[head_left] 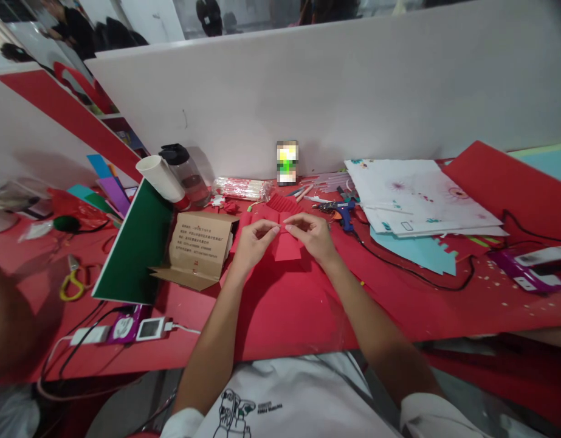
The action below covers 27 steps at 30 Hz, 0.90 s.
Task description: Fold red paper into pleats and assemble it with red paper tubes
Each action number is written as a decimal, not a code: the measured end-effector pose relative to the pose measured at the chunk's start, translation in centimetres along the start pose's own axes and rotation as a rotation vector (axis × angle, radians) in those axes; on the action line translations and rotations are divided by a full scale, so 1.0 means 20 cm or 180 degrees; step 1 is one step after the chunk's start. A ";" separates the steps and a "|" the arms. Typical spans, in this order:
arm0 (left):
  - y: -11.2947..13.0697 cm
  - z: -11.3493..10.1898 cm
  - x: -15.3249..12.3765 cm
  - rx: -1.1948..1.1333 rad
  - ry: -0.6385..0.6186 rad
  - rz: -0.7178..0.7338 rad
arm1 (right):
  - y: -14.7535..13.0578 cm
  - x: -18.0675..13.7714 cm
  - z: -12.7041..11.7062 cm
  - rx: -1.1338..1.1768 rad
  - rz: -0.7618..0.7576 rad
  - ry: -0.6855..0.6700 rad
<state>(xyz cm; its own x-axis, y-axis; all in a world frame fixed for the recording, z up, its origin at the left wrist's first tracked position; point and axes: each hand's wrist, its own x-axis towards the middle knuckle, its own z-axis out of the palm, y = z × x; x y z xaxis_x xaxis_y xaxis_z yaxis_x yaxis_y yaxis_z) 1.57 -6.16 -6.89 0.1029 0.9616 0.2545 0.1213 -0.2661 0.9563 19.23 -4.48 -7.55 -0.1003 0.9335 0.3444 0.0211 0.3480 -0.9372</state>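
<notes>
Both my hands meet over the middle of the red table. The fingertips of my left hand (256,241) and my right hand (311,236) pinch a small piece of red paper (287,248) between them, its lower part hanging flat below the fingers. Just beyond the fingers lies pleated red paper (282,204). A larger red sheet (284,304) spreads under my forearms, and its edges blend into the tabletop. Right of my right hand rests a blue glue gun (344,213) with a black cord.
To the left stand an opened cardboard box (199,246), a green board (137,249) and a water bottle (189,176). Yellow scissors (73,283) lie farther left. A phone (287,163) leans on the white partition (375,91). Patterned white sheets (421,194) are stacked right.
</notes>
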 end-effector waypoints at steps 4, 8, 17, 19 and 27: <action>-0.02 -0.01 0.01 0.0290 0.0096 0.0036 | 0.03 0.01 -0.01 0.0002 0.0051 -0.0270; -0.04 -0.01 0.01 0.0312 0.0054 0.0014 | 0.04 0.02 -0.02 -0.0115 -0.0035 -0.0260; -0.05 -0.01 0.01 0.0214 0.0107 0.0009 | 0.02 0.01 0.01 -0.0304 -0.0101 -0.0146; -0.05 0.00 0.01 0.0320 0.0104 0.0094 | 0.02 0.00 0.01 -0.0319 -0.0118 -0.0228; -0.04 0.02 0.00 0.0456 -0.0097 0.0282 | 0.00 0.00 -0.01 -0.0372 -0.0255 -0.0219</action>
<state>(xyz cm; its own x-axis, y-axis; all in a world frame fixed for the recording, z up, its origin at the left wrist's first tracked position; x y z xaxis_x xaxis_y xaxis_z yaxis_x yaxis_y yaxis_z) 1.87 -5.97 -7.67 0.1490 0.9320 0.3304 0.2497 -0.3588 0.8994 19.45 -4.53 -7.51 -0.1741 0.8955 0.4095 0.1255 0.4327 -0.8928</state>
